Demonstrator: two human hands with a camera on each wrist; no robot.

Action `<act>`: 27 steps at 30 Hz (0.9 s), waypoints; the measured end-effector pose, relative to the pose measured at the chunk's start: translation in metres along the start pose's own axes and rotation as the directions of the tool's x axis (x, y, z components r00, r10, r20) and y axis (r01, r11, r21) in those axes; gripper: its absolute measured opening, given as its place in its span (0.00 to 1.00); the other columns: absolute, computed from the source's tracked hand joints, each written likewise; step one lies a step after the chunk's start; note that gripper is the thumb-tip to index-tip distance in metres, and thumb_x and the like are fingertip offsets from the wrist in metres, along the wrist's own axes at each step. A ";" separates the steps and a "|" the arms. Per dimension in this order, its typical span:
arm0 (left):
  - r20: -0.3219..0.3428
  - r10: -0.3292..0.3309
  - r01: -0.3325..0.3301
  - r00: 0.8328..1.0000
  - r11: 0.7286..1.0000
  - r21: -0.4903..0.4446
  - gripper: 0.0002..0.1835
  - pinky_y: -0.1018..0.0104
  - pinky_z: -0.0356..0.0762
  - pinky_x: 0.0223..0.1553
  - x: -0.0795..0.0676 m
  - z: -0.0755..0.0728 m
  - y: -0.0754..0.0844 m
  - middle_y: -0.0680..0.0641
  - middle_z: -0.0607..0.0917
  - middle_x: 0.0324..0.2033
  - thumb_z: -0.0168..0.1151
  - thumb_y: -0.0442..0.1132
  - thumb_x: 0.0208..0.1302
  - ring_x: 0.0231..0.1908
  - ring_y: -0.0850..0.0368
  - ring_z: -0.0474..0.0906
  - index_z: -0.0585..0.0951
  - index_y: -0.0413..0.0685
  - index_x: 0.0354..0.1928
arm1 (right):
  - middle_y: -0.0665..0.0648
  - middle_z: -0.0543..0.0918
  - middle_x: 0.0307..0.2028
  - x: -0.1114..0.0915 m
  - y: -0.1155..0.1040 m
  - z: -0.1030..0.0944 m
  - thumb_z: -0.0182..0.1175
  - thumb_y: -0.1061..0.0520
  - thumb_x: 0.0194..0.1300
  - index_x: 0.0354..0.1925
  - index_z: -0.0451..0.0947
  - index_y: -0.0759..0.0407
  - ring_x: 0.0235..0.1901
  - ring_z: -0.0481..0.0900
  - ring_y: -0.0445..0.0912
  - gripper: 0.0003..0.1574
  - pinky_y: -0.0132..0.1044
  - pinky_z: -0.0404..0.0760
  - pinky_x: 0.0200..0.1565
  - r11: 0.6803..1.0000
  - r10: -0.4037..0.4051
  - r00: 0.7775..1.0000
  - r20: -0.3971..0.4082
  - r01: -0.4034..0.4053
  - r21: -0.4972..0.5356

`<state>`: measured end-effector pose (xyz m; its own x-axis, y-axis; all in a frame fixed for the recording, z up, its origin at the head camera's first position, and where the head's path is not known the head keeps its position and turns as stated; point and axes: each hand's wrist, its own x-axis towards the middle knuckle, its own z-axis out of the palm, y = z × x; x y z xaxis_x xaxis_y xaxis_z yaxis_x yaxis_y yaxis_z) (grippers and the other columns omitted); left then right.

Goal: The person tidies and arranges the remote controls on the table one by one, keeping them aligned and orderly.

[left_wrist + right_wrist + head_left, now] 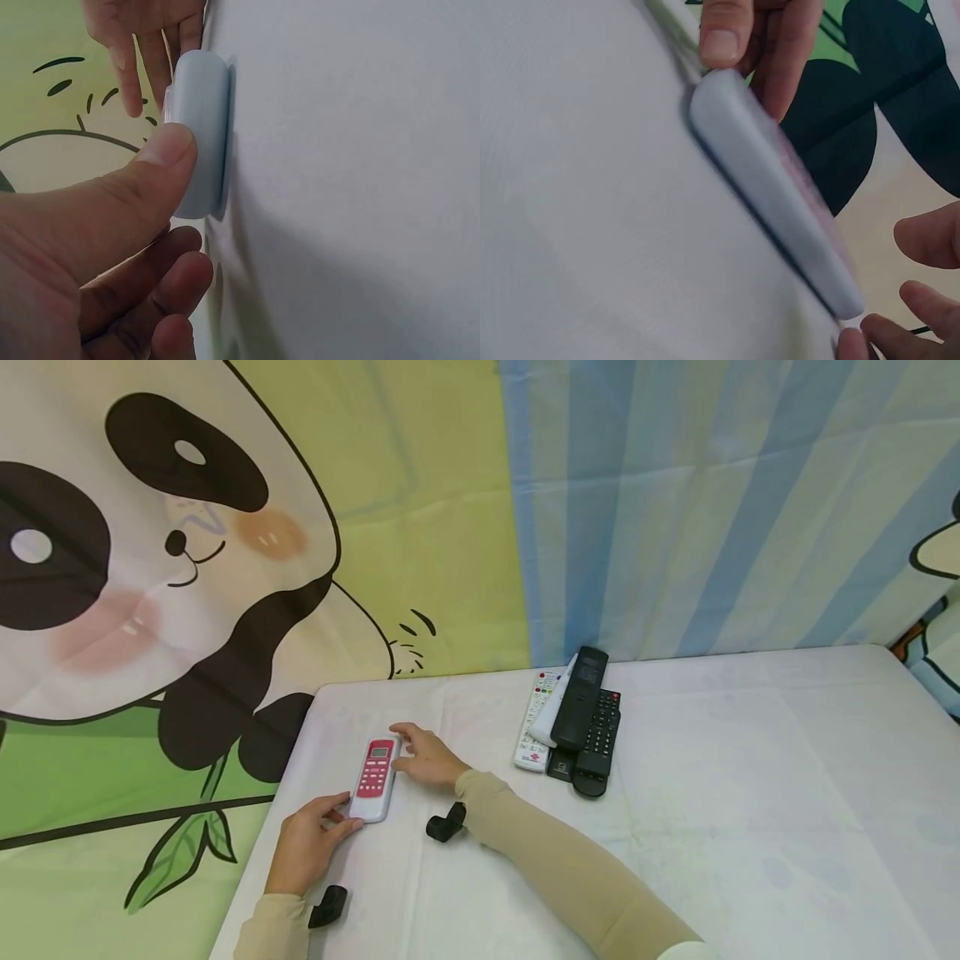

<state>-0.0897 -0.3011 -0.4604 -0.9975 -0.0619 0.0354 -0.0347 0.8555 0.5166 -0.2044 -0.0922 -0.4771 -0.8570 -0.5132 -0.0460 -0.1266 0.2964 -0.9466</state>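
Note:
On the white table lies a white remote control (377, 772) with a pink-red keypad and small screen, set slightly aslant near the table's left side. My left hand (309, 839) pinches its lower left corner, the thumb (169, 146) pressed to the rounded end. Around the upper right corner is my right hand (429, 758), fingers spread and loosely bent. Its fingertips (851, 345) are right at the far end of the remote, while the thumb stands off from the side in the right wrist view.
Several other remotes are heaped toward the back of the table: a white one (531, 739) with colored buttons, a black handset-like one (579, 702) on top, and a black one (597, 743) with many keys. A panda-printed cloth (427, 527) hangs behind the table.

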 end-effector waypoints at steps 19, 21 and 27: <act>-0.152 0.106 -0.101 0.983 0.994 0.038 0.25 0.67 0.76 0.30 0.001 -0.010 0.002 0.43 0.88 0.46 0.77 0.37 0.55 0.35 0.54 0.81 0.84 0.41 0.56 | 0.63 0.69 0.70 -0.020 -0.027 -0.026 0.57 0.56 0.71 0.72 0.66 0.54 0.66 0.72 0.59 0.33 0.46 0.71 0.66 0.999 -0.035 0.997 -0.063 0.035 -0.005; -0.156 0.112 -0.107 0.981 0.994 0.038 0.25 0.67 0.75 0.29 0.001 -0.011 0.004 0.43 0.88 0.46 0.77 0.37 0.56 0.34 0.54 0.81 0.84 0.41 0.56 | 0.63 0.69 0.70 -0.024 -0.031 -0.031 0.57 0.55 0.71 0.72 0.65 0.54 0.66 0.71 0.60 0.33 0.47 0.71 0.66 0.999 -0.034 0.997 -0.070 0.034 -0.003; -0.170 0.115 -0.113 0.979 0.993 0.021 0.24 0.67 0.76 0.30 0.002 -0.012 0.011 0.43 0.87 0.46 0.76 0.39 0.57 0.35 0.54 0.81 0.84 0.42 0.56 | 0.59 0.69 0.70 -0.036 -0.041 -0.043 0.58 0.52 0.72 0.73 0.65 0.52 0.66 0.71 0.60 0.34 0.46 0.71 0.66 0.999 -0.048 0.995 -0.090 0.048 -0.005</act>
<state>-0.0912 -0.2981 -0.4442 -0.9697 -0.0495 0.2392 0.0769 0.8677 0.4910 -0.1898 -0.0515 -0.4234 -0.8913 -0.4525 0.0282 -0.1700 0.2758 -0.9461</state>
